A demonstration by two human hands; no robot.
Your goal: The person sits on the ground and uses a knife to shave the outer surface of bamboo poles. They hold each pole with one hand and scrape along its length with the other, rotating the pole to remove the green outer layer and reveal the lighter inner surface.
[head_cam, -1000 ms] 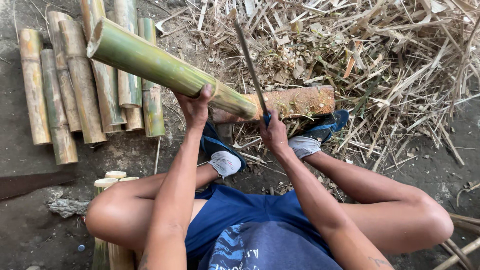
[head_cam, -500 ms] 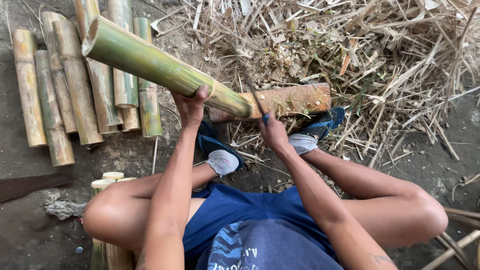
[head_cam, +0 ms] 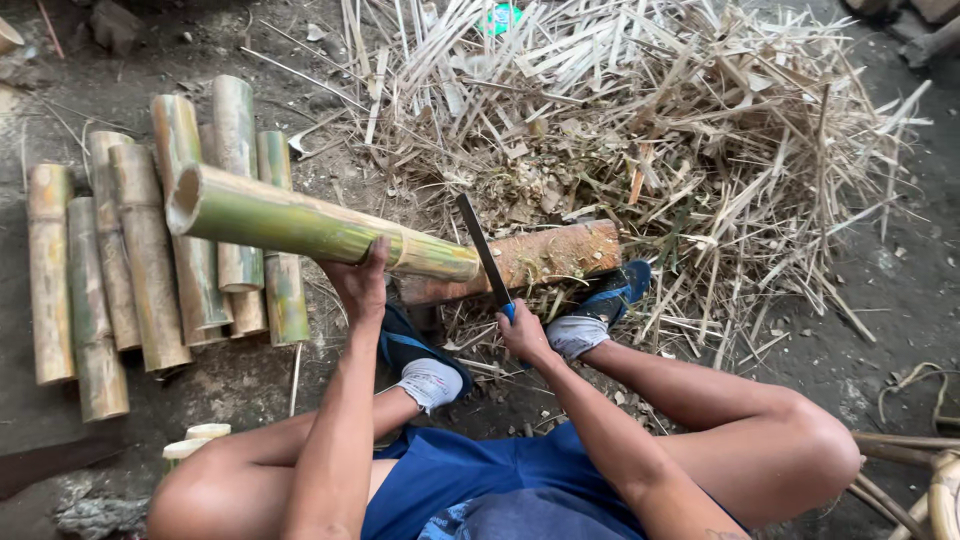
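Note:
My left hand (head_cam: 362, 283) grips a long green bamboo pole (head_cam: 300, 222) from below, holding it slanted with its far end resting on a reddish wooden block (head_cam: 545, 255). My right hand (head_cam: 524, 333) holds the blue handle of a dark machete (head_cam: 484, 250), whose blade lies against the pole's end over the block. My knees are spread to either side, and my feet in blue sandals (head_cam: 610, 300) and white socks sit near the block.
Several cut bamboo sections (head_cam: 120, 270) lie side by side on the dirt floor at the left. A big heap of dry bamboo strips and shavings (head_cam: 660, 130) fills the upper right. Two short bamboo stubs (head_cam: 195, 442) stand by my left knee.
The machete has come down from its raised position to the pole's end at the block. The pole stays in my left hand.

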